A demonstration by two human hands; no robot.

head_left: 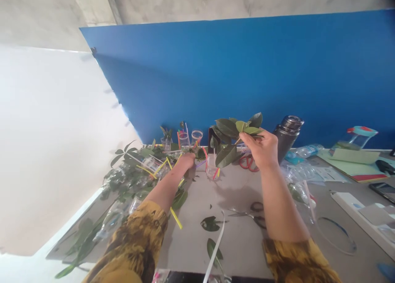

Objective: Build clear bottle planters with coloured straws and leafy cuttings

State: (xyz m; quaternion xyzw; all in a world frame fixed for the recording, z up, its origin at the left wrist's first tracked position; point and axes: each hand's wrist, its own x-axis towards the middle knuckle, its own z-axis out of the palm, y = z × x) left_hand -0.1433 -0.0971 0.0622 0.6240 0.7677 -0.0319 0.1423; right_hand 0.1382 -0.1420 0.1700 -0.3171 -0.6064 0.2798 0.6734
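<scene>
My right hand (262, 147) is raised over the table, thumb and fingers pinched round the stem of a leafy sprig (227, 128) with broad dark green leaves. My left hand (187, 161) reaches into cut greenery and drinking straws near the clear plastic cups (196, 136); its fingers are hidden from me. Between the two hands stands a clear cup (212, 171) with bent coloured straws. Below the sprig lie black-handled scissors (257, 215), a loose leaf (211, 223) and a white strip (216, 250). Red-handled scissors (248, 162) are behind my right hand.
A dark thermos flask (286, 136) leans by the blue partition (231, 77). Piled leaves (123, 184) and yellow straws (175, 218) cover the left side. Plastic bottles (308, 151), a white power strip (364, 217) and a phone (382, 191) lie on the right.
</scene>
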